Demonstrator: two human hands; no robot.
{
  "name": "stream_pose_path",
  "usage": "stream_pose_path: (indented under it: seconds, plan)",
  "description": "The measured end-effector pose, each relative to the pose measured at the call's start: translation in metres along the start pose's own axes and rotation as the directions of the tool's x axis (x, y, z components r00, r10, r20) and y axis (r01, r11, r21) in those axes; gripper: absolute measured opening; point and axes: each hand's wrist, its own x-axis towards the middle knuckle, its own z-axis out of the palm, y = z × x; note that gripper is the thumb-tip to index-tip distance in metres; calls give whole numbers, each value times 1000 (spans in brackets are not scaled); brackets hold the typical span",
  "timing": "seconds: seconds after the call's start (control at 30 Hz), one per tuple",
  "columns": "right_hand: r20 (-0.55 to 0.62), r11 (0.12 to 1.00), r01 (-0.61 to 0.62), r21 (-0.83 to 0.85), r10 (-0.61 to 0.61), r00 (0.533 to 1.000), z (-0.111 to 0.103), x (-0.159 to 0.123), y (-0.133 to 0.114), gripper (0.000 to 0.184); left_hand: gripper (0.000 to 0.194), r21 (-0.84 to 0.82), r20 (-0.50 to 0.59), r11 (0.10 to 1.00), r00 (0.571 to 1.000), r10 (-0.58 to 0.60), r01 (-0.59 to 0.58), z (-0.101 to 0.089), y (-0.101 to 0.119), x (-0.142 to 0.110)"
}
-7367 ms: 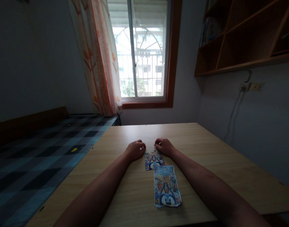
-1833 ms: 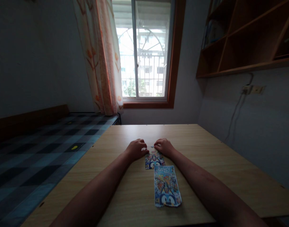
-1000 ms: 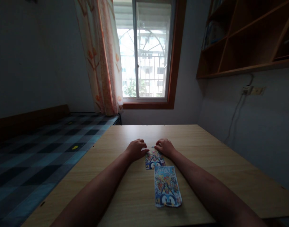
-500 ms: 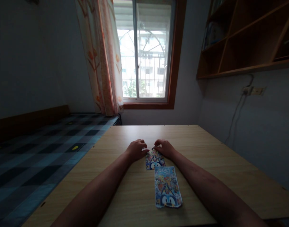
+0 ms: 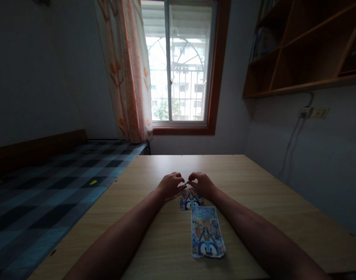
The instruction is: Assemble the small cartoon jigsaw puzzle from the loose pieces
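Note:
A partly built jigsaw puzzle (image 5: pixel 192 203) lies flat on the table, showing a blue cartoon face and many small figures. At its far right side, my right hand (image 5: pixel 201 183) pinches a small puzzle piece (image 5: pixel 187 182) between thumb and fingertip, just above the far edge. My left hand (image 5: pixel 171 184) is at the far left side, its thumb by the puzzle's edge and its fingers bent but apart from the thumb. I see nothing held in it. Nearer to me is a picture sheet (image 5: pixel 207 232) with the same image, its bottom edge ragged.
The wooden table (image 5: pixel 143 245) carries the puzzle and the sheet. A bed with a checked cover (image 5: pixel 64 182) stands along the left. Ahead are a window (image 5: pixel 186 77) and a curtain (image 5: pixel 125 77). A wall shelf (image 5: pixel 309 50) hangs at right above a socket (image 5: pixel 318 112).
My right hand has shifted slightly left, bringing the small piece toward my left hand. My left fingers and thumb have moved a little right, narrowing the gap between the hands.

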Motion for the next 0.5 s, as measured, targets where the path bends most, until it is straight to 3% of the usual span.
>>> stream_pose_path:
  seconds: [0.2, 0.5]
  plan:
    - [-23, 998, 53, -28, -54, 998, 1, 1, -4, 10, 21, 49, -21, 999, 1000, 2, -1, 1, 4, 2]
    - [-59, 1000, 8, -15, -9, 998, -2, 0, -3, 15, 20, -66, -94, 981, 978, -188, 183, 2, -10, -2]
